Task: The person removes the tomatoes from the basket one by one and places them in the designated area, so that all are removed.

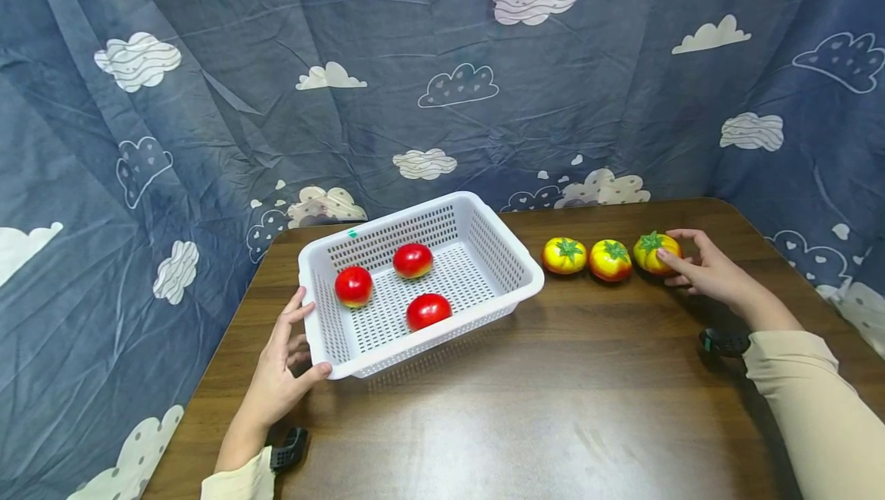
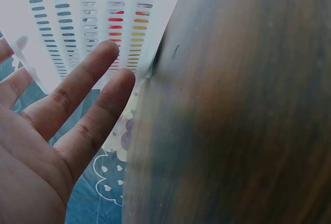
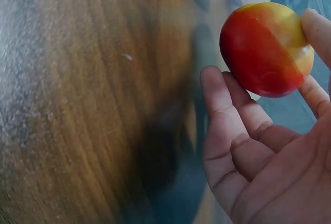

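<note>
A white perforated plastic basket (image 1: 508,304) stands at an angle on the table. My left hand (image 1: 276,365) holds its left end, thumb at the near corner and fingers along the rim and outer wall; two fingertips (image 2: 124,81) meet the slotted side. Inside lie three glossy red rounded fruits (image 1: 429,311) with yellow at their lower edges. To the right, my right hand (image 1: 712,273) grips a yellow-and-red toy tomato (image 1: 648,252) with a green leafy top, between thumb and fingers. The right wrist view shows the red underside of this tomato (image 3: 264,53).
Two more yellow-and-red tomatoes (image 1: 565,256) sit side by side between the basket and my right hand. The brown wooden table (image 1: 539,408) ends at a dark blue cloud-patterned cloth (image 1: 387,39) behind and at both sides.
</note>
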Motion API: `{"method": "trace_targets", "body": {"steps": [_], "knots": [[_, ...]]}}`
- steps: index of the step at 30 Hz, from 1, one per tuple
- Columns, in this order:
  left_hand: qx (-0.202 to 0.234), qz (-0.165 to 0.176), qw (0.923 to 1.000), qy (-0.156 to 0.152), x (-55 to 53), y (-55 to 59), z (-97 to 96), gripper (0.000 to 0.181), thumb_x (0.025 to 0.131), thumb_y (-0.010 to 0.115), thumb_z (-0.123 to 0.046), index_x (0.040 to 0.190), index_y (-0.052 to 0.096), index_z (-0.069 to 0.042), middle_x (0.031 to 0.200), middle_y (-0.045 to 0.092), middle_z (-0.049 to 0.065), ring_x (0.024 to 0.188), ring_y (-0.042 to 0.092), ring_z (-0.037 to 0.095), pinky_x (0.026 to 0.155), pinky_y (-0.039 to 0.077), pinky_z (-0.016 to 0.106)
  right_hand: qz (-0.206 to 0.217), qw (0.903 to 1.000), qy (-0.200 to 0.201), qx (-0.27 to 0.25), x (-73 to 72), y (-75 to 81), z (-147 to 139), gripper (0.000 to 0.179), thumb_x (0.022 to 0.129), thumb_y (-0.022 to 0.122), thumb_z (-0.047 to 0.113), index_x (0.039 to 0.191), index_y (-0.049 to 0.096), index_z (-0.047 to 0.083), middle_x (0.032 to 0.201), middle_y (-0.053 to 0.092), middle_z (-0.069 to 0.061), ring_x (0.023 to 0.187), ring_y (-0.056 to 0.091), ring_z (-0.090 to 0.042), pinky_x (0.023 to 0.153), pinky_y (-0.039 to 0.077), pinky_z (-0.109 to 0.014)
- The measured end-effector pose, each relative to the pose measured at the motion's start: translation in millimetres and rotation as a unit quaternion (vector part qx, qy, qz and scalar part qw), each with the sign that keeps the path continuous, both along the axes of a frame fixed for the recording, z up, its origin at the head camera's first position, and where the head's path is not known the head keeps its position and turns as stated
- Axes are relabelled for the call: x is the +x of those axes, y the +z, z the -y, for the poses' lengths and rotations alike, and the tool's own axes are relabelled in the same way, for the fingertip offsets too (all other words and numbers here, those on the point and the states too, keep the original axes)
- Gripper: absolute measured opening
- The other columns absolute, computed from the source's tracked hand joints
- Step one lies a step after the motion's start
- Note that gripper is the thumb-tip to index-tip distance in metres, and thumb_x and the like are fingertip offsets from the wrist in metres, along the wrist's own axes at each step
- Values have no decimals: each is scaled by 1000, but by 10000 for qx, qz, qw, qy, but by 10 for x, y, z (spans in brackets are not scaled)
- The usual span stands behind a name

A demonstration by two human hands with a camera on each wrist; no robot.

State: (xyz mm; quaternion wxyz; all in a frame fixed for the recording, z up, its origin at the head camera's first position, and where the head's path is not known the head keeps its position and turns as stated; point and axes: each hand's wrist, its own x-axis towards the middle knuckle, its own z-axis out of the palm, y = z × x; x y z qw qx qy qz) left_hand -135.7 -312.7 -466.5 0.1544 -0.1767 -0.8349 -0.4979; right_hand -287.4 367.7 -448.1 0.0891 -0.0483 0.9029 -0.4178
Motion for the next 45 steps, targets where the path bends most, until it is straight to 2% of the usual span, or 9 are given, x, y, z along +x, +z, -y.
{"method": "trace_targets", "body": {"steps": [6, 10, 16, 20, 23, 30, 39, 42, 45], "knots": [[-21, 11, 10000, -3, -1, 1, -3, 92, 80, 87, -8, 160, 42, -6, 178, 24, 16, 113, 68, -2, 84, 61, 22, 227, 9995, 33, 203, 16, -17, -22, 77, 115, 40, 45, 164, 2, -2, 140, 50, -51, 97, 79, -22, 72, 59, -34], [-43, 24, 10000, 1, -3, 3, -5, 92, 80, 88, -8, 160, 42, -6, 178, 23, 16, 113, 68, -3, 84, 61, 22, 284, 9995, 41, 163, 21, -9, -18, 78, 115, 41, 46, 163, 3, -2, 140, 49, -51, 99, 79, -24, 72, 59, -34], [-61, 38, 10000, 17, -3, 12, -8, 93, 79, 88, -8, 159, 42, -5, 178, 24, 15, 113, 68, -3, 85, 61, 22, 439, 9990, 81, -40, 8, -34, -21, 78, 115, 42, 46, 162, 3, -2, 145, 40, -52, 108, 77, -37, 75, 61, -34], [-67, 57, 10000, 11, -4, 17, -14, 93, 79, 88, -7, 160, 42, -6, 179, 23, 14, 114, 68, -3, 85, 61, 22, 521, 9984, 83, -193, -3, -64, -40, 77, 115, 42, 46, 161, 2, 0, 147, 37, -51, 110, 74, -38, 78, 63, -36], [-83, 44, 10000, -13, -6, 17, -18, 93, 79, 88, -5, 160, 42, -6, 179, 23, 14, 115, 68, -2, 85, 61, 22, 557, 9980, 89, -293, 12, -78, -68, 76, 115, 41, 46, 160, 1, -1, 145, 36, -49, 106, 71, -35, 79, 62, -35], [-95, 41, 9999, -13, 5, 22, -17, 93, 80, 88, -7, 160, 41, -8, 179, 23, 14, 114, 68, -3, 85, 61, 23, 542, 9965, 27, -636, 70, -135, -127, 67, 116, 42, 41, 157, 9, 0, 138, 40, -35, 95, 63, -12, 80, 60, -24], [-112, 35, 9999, -9, 15, 27, -3, 92, 80, 87, -7, 160, 40, -5, 179, 23, 15, 113, 68, -3, 85, 61, 22, 719, 9921, 125, -1024, 59, -178, -201, 55, 117, 40, 40, 156, 21, 6, 155, 26, -40, 101, 58, 6, 84, 56, -15], [-104, 48, 9999, 22, 13, 32, -6, 92, 80, 87, -7, 160, 41, -6, 179, 23, 14, 113, 68, -4, 85, 61, 22, 781, 9907, 133, -1108, 60, -186, -216, 48, 117, 39, 41, 154, 24, 13, 158, 22, -40, 101, 57, 9, 84, 55, -14], [-98, 62, 9999, 51, 18, 38, -11, 93, 80, 87, -7, 160, 41, -6, 179, 24, 14, 112, 68, -4, 85, 61, 23, 780, 9910, 151, -1080, 63, -186, -212, 50, 116, 40, 42, 154, 24, 13, 158, 22, -41, 101, 57, 9, 84, 55, -14]]}}
